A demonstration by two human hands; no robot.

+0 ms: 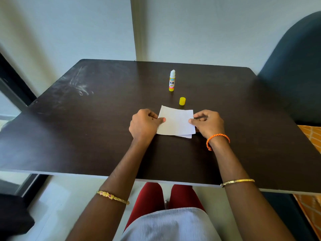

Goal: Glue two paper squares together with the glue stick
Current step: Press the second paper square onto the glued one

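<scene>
Left of centre, the left hand [145, 124] pinches the top paper square [175, 123] at its left edge, thumb on top, fingers curled. That sheet sits mid-frame on the dark table [86, 119], over a second square [186, 136] whose corner peeks out at the lower right, so they're slightly off register. Above centre the glue stick [172, 80] stands upright and uncapped, its yellow cap [182, 101] just beyond the paper. On the right, the right hand [207, 123] pinches the opposite edge. Best play now, I'd say: square up that stray corner first, lower evenly, then press from the middle outward.
</scene>
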